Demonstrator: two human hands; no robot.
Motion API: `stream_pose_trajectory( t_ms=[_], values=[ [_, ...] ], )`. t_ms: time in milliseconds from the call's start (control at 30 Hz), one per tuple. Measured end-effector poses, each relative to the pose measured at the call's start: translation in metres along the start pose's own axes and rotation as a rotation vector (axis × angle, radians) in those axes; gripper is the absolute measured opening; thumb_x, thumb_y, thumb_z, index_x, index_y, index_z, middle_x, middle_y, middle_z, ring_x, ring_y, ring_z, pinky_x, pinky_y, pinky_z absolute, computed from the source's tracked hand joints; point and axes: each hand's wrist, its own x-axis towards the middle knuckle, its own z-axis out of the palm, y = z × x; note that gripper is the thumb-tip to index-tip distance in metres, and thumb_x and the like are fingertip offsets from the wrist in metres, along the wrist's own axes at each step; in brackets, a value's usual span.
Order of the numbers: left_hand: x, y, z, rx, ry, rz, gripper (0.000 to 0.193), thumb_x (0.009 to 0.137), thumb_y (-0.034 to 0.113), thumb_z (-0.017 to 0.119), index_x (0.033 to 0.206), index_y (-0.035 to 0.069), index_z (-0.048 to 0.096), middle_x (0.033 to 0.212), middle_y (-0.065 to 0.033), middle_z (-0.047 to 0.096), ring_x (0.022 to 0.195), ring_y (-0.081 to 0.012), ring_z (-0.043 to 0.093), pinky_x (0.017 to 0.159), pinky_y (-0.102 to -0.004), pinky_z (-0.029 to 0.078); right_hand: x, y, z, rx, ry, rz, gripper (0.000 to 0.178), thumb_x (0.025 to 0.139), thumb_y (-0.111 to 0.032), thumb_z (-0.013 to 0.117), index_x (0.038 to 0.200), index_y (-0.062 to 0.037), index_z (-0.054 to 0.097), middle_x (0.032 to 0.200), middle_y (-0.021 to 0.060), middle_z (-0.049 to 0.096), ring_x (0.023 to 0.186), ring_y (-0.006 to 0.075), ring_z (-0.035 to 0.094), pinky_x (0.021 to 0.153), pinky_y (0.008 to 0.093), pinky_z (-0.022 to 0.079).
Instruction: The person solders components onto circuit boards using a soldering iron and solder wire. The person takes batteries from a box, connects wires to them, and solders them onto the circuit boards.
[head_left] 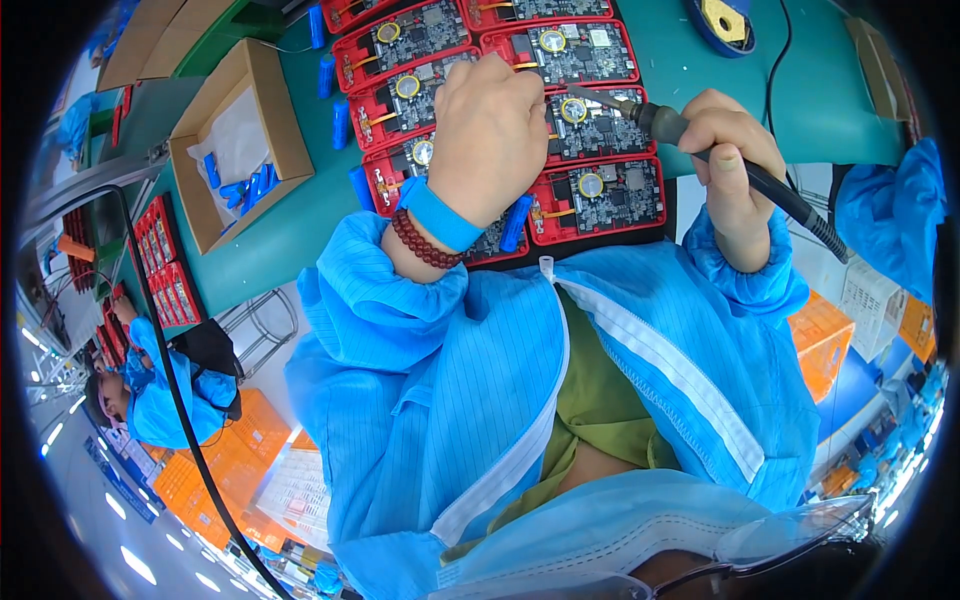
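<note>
Between the fingers and thumb of my right hand point(738, 160) is a soldering iron point(664, 124), its metal tip pointing left over the red cases. My left hand point(490, 135) is closed, knuckles up, above the middle of these cases; whatever its fingers pinch is hidden beneath it. Close to the iron's tip lies an open red case with a green-black circuit board point(605, 132) and a round coin cell point(574, 110). Nearest to me sits another such red case point(655, 212). A blue battery cell point(516, 223) rests beside my left wrist.
Two columns of red cases cover the green table point(830, 100). Several blue cells point(341, 125) line their left side. Farther left stands a cardboard box point(290, 130) with more cells. A yellow sponge in a blue holder point(745, 45) sits far right, near a black cable point(783, 60). Another person point(180, 395) works at left.
</note>
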Motion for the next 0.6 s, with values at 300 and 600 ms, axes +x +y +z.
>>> stream_pose_trajectory(
  t_ms=[300,600],
  values=[
    [0.003,-0.003,-0.002,-0.002,0.020,0.027,0.002,0.075,0.005,0.060,0.074,0.004,0.059,0.076,-0.0132,0.054,0.077,-0.0332,0.050,0.070,-0.0416,0.041,-0.006,0.007,-0.003,0.114,0.204,-0.011,0.029,0.094,-0.023,0.048,0.088,0.0035,0.058,0.076,0.0092,0.055,0.063,0.0113,0.046,0.053,0.0242,0.034],
    [-0.009,0.000,-0.053,-0.017,0.199,0.024,0.006,0.076,0.006,0.062,0.082,0.003,0.061,0.079,-0.0131,0.056,0.080,-0.0322,0.053,0.074,-0.0402,0.043,-0.026,0.020,-0.051,0.052,0.391,-0.082,0.041,0.098,-0.036,0.040,0.093,0.0020,0.055,0.085,0.0200,0.055,0.074,0.0209,0.047,0.066,0.0304,0.038]
  ],
)
